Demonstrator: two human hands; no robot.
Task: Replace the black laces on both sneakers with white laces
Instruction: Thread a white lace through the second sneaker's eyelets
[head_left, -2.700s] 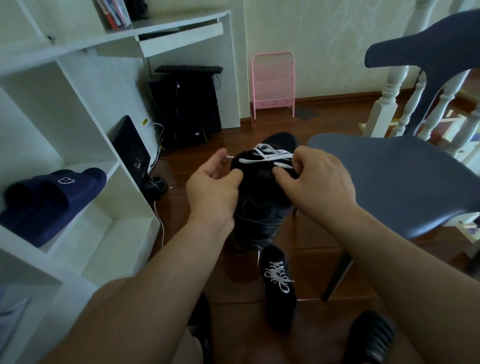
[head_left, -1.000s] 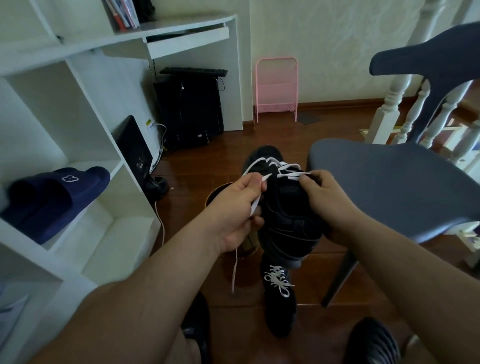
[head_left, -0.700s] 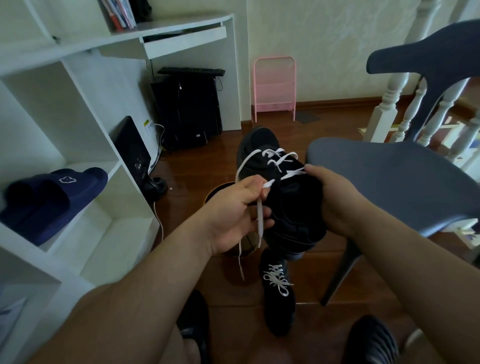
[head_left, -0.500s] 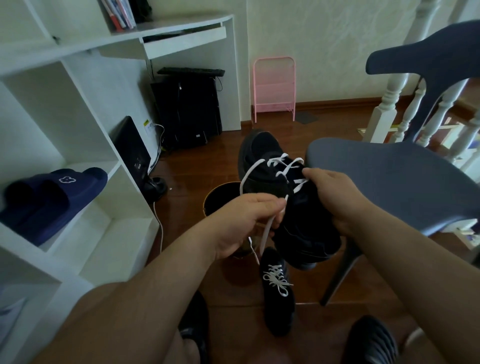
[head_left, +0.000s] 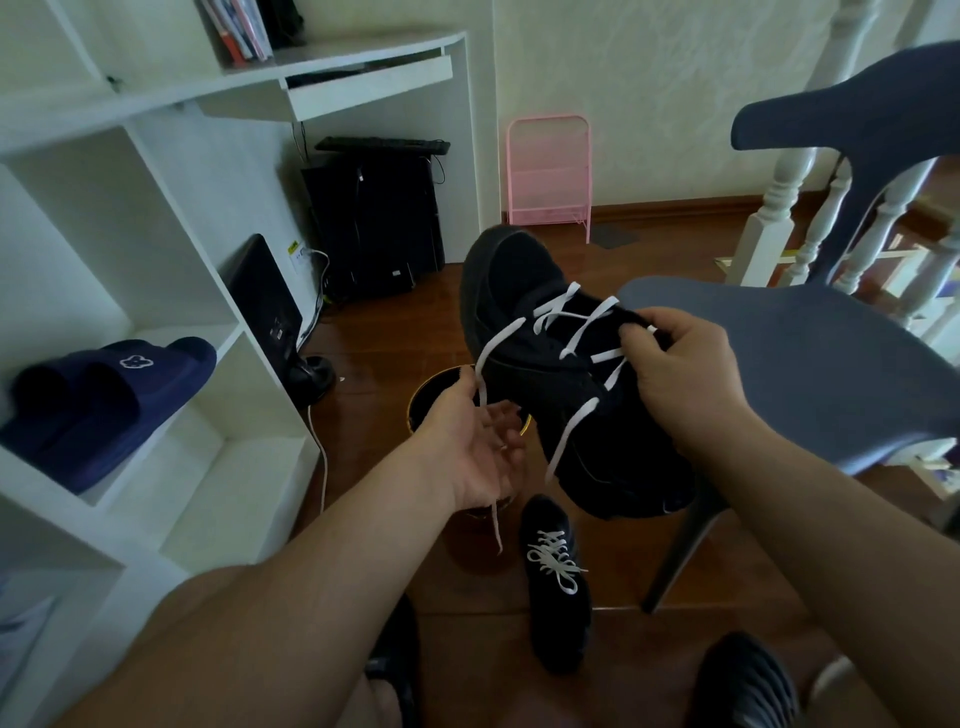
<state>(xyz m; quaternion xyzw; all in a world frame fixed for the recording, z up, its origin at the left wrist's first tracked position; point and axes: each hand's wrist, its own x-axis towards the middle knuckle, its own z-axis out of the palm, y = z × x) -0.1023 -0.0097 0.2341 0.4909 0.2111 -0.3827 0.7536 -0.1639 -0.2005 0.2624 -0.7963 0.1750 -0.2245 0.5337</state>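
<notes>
A black sneaker (head_left: 524, 312) hangs in the air at the centre, toe pointing away, with a white lace (head_left: 576, 332) crossed loosely through its eyelets. My right hand (head_left: 675, 379) grips the sneaker at its tongue and upper eyelets. My left hand (head_left: 472, 447) is below and left of the shoe, palm up, pinching one free end of the white lace, which runs through the fingers and dangles below the wrist. The other lace end hangs down the shoe's side. A second black sneaker (head_left: 558, 582) stands on the floor below, with a tied white lace.
A grey-blue chair (head_left: 810, 374) stands close on the right. A round dark bin with a gold rim (head_left: 441, 384) sits on the wooden floor under my left hand. White shelves (head_left: 156, 332) with navy slippers (head_left: 98, 405) fill the left. White balusters stand far right.
The sneaker has tilted and swung toe-away and up. My left hand dropped lower and opened palm-up, drawing the lace end out to the left. My right hand kept hold of the shoe.
</notes>
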